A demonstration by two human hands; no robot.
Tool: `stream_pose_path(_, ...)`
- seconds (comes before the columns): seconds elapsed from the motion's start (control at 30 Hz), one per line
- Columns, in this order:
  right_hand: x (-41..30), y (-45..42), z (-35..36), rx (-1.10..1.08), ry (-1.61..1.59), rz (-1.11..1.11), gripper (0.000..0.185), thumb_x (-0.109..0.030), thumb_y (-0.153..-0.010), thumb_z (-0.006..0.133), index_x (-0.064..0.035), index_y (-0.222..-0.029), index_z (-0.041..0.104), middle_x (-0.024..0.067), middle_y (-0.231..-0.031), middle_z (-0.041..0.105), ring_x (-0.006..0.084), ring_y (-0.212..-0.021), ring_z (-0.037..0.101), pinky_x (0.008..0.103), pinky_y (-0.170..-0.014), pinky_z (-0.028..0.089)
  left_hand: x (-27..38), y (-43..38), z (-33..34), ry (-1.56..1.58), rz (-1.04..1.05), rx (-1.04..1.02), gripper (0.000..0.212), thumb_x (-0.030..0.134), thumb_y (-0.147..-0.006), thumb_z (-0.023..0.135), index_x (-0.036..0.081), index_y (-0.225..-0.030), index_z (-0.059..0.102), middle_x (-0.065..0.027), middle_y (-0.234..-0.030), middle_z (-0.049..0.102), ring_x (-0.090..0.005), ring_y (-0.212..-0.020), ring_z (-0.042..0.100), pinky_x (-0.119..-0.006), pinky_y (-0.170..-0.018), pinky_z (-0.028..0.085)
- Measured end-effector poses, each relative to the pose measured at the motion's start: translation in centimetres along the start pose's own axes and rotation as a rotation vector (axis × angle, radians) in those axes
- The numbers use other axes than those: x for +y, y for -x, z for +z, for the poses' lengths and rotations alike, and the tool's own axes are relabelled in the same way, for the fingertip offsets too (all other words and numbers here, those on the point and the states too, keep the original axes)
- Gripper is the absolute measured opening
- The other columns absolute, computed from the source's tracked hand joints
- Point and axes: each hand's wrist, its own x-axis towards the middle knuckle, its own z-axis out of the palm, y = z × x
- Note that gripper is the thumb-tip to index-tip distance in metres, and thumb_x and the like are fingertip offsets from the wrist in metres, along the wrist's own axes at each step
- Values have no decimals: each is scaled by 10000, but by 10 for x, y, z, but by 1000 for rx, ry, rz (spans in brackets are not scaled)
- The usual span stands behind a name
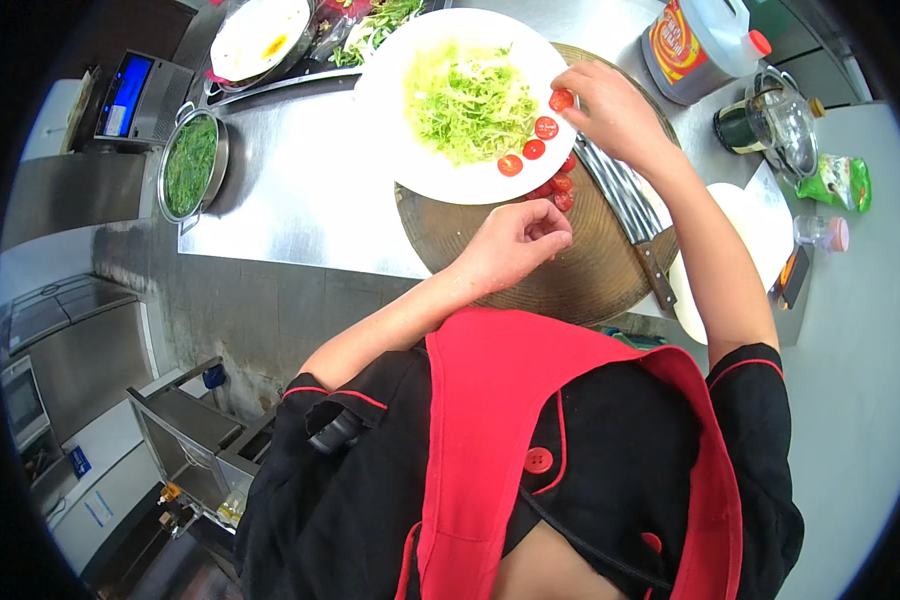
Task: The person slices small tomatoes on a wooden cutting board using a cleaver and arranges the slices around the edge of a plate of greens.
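A large white plate (379, 101) overlaps a round wooden chopping block (600, 262). Shredded pale-green leaves (472, 105) lie in its middle, with halved cherry tomatoes (533, 149) in a row along the right side. My right hand (604, 109) pinches another tomato half (561, 100) at the plate's right rim. Below the plate, over the block, my left hand (525, 236) has its fingers curled; whether something is inside them is hidden. More tomato pieces (562, 200) rest on the block just above that hand. A knife (630, 202) with a brown handle lies on the block's right side.
A metal colander of green leaves (191, 165) stands at the left of the steel counter (292, 195), near a scale with a blue display (146, 97). At the back right are a large plastic jug (694, 49) and a glass jar (787, 124). A white bowl (259, 37) stands back left.
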Motion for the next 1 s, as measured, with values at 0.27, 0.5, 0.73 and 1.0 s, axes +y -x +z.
stream_pose_path(0.27,4,-22,2,-177,111,-100,263,-84,-783,673,-38,-1042,680,118,-1008,640,317,-1047,598,425,-944,465,0,1,-4,-15,32,31,164,132,-962,644,-10,-1042,649,-46,-945,698,-89,-790,625,-252,-732,529)
stream_pose_path(0.5,2,-26,7,-133,98,-107,276,-68,-797,662,-33,-1071,653,120,-1054,651,327,-1063,598,420,-939,471,0,1,-2,-32,41,33,168,138,-964,643,-8,-1048,649,-35,-926,691,-87,-785,621,-252,-728,524)
stream_pose_path(0.73,-1,26,-6,119,-231,197,184,-127,-910,641,-6,-1048,661,133,-936,675,268,-827,633,362,-759,505,0,3,-2,-36,13,39,185,152,-964,647,-4,-1065,655,-35,-938,697,-89,-792,629,-253,-743,530)
stream_pose_path(1.0,-27,57,18,-33,-462,551,304,-314,-894,681,-13,-854,673,155,-720,675,330,-681,658,416,-641,503,-2,3,1,-51,3,26,205,161,-969,642,-10,-1081,648,-58,-976,714,-95,-802,640,-258,-743,537)
